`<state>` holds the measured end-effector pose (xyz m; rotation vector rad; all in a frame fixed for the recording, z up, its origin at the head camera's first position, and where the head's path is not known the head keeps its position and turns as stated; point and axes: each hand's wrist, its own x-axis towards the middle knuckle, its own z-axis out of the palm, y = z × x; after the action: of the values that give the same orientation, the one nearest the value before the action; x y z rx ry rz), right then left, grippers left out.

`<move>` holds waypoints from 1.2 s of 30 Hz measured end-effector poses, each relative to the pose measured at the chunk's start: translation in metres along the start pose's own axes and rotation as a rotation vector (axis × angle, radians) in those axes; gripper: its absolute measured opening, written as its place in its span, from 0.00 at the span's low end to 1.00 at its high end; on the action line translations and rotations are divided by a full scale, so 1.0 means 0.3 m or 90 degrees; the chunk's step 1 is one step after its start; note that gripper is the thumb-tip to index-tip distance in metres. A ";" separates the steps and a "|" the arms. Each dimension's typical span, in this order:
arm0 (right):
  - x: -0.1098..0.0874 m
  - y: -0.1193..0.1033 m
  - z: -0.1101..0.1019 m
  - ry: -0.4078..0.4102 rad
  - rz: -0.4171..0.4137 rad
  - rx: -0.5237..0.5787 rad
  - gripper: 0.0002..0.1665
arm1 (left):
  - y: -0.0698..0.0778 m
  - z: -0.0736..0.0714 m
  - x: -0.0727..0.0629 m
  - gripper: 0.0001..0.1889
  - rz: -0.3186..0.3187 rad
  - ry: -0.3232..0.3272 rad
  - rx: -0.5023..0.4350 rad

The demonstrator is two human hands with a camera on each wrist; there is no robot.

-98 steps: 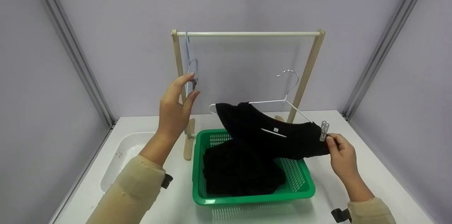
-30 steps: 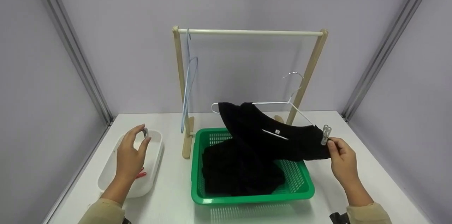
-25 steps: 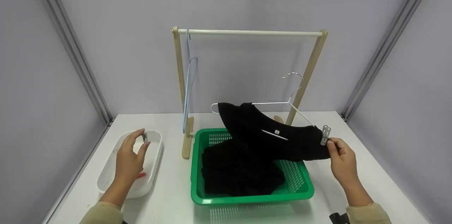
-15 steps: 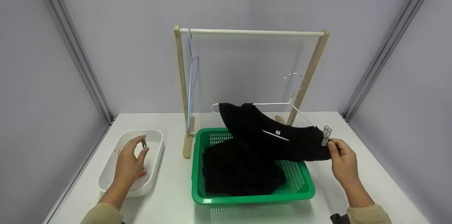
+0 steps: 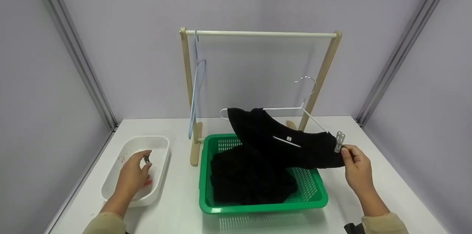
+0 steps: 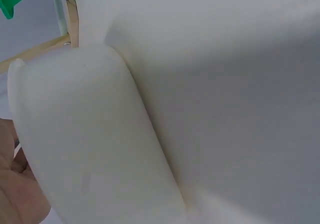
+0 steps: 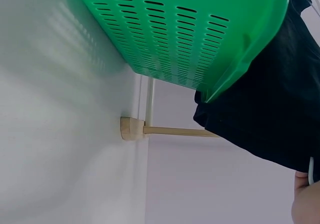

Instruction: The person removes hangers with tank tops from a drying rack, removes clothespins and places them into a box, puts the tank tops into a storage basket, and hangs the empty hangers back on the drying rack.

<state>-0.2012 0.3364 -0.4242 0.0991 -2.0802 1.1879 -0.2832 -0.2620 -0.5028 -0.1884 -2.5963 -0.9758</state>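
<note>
Over the white tray [image 5: 159,153] at the left, my left hand [image 5: 129,175] pinches a small clear-grey clothespin [image 5: 147,159] between thumb and fingertips. A red clothespin [image 5: 148,182] lies in the tray, partly hidden by that hand. My right hand [image 5: 358,170] pinches the black garment [image 5: 245,123] at its right shoulder end. This garment is on a white hanger [image 5: 282,108], whose hook points up and is free of the rod. Another clear clothespin [image 5: 338,142] clips the shoulder just above my right fingers. In the left wrist view, the tray wall [image 6: 90,134] hides most of the left hand.
A green basket [image 5: 263,209] with black cloth [image 5: 250,178] stands in the middle, under the garment. Behind it rises a wooden rack with a pale rod [image 5: 265,34]. Light blue hangers [image 5: 193,97] hang at the rod's left end. Walls enclose the table.
My left hand has moved from beside the blue hangers down to the left, carrying the clothespin, and sinks lower over the tray. My right hand keeps hold of the garment almost motionless.
</note>
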 end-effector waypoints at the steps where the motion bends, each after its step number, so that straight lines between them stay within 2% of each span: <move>1: 0.001 0.000 0.000 -0.002 0.003 0.002 0.09 | -0.005 -0.001 -0.001 0.23 -0.008 -0.007 0.003; 4: 0.003 0.018 0.003 -0.004 0.013 -0.002 0.09 | -0.014 -0.003 -0.003 0.23 -0.034 -0.025 0.001; 7: 0.010 0.069 0.008 -0.006 0.015 -0.010 0.09 | -0.023 -0.002 -0.005 0.23 -0.056 -0.037 0.002; 11: 0.019 0.122 0.018 -0.004 0.011 -0.018 0.09 | -0.033 0.005 -0.006 0.22 -0.068 -0.040 0.008; 16: 0.020 0.138 0.019 0.000 -0.004 -0.008 0.10 | -0.035 0.025 -0.003 0.22 -0.083 -0.064 0.009; 22: 0.024 0.142 0.018 0.001 -0.006 -0.007 0.10 | -0.026 0.037 -0.004 0.22 -0.108 -0.088 0.015; 30: 0.025 0.143 0.018 0.006 0.014 -0.009 0.08 | -0.019 0.039 -0.005 0.22 -0.121 -0.089 0.019; 36: 0.016 0.050 0.015 -0.008 0.008 0.002 0.09 | -0.025 0.038 -0.006 0.22 -0.126 -0.096 0.025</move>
<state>-0.2131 0.3426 -0.4333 0.0943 -2.0936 1.2007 -0.2866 -0.2602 -0.5159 0.0070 -2.8126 -1.0115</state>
